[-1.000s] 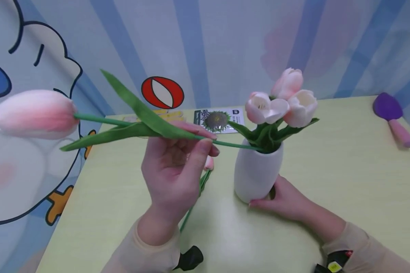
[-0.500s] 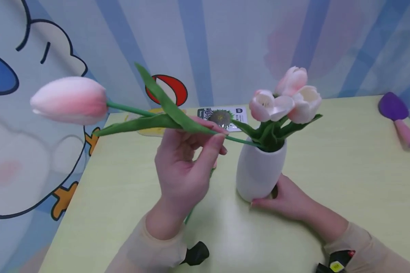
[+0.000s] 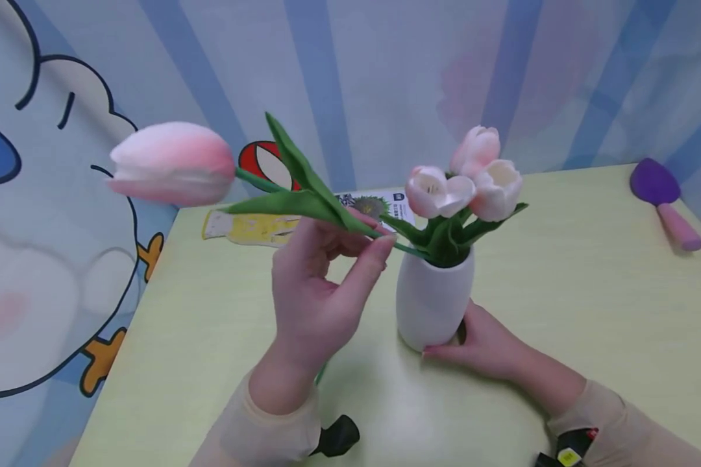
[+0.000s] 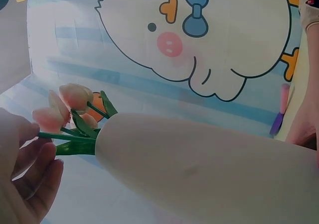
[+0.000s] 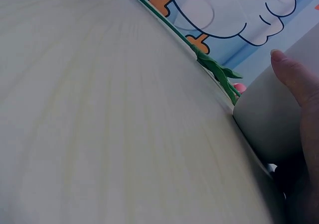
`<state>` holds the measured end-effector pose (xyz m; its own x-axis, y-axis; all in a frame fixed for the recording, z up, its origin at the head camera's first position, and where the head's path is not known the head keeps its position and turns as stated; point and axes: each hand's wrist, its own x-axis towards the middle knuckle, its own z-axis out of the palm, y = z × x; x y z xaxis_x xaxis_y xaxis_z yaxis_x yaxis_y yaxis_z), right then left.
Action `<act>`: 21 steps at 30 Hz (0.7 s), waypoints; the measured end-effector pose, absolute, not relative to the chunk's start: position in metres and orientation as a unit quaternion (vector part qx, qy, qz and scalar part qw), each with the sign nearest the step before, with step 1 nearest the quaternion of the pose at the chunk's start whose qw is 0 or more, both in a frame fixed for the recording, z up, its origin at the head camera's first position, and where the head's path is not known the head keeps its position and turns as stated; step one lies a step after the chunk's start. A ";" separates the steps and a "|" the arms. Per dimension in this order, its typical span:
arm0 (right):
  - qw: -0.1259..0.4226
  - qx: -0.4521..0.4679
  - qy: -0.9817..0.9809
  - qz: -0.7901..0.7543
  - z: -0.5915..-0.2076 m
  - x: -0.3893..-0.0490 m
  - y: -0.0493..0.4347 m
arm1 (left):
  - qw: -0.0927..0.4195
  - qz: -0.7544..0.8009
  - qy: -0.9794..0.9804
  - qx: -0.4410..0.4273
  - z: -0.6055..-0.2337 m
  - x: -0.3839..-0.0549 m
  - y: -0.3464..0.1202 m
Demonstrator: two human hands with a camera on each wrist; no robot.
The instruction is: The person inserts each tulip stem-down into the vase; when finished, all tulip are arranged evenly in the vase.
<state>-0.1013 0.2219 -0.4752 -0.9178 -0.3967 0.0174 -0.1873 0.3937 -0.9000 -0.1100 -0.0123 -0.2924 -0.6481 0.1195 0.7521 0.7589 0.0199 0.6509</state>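
Note:
My left hand (image 3: 321,292) pinches the green stem of a pink tulip (image 3: 175,162) between thumb and fingers. The bloom points left, and the stem's lower end reaches into the mouth of a white vase (image 3: 435,301). Three pale pink tulips (image 3: 496,188) with green leaves stand upright in that vase. Low on its right side, my right hand (image 3: 491,344) grips the vase near the base. In the left wrist view the stem (image 4: 67,136) passes from my fingers to the vase rim. Another tulip (image 5: 214,69) lies on the table, mostly hidden behind my left hand in the head view.
A purple scoop with a pink handle (image 3: 666,204) lies at the table's right back. Along the back edge are a yellow and white flat item (image 3: 257,227) and a printed seed packet (image 3: 380,206). A patterned wall (image 3: 374,84) borders the table (image 3: 561,272).
The left hand has moved right towards the vase, and the held tulip's stem has slid further into its mouth. The right hand keeps its grip on the vase.

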 end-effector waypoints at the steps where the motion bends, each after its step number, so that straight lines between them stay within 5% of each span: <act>1: 0.101 -0.177 0.828 -0.522 -0.475 -0.101 0.222 | 0.259 -0.615 -0.667 -0.332 -0.292 -0.110 -0.012; 21: 0.090 -0.191 0.823 -0.527 -0.478 -0.098 0.220 | 0.237 -0.570 -0.697 -0.364 -0.297 -0.109 -0.005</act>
<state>-0.0984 0.2202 -0.4780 -0.9108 -0.4093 0.0535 -0.2202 0.3722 -0.9017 -0.1090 -0.0055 -0.2968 -0.6219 0.2370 0.7463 0.7784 0.0837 0.6221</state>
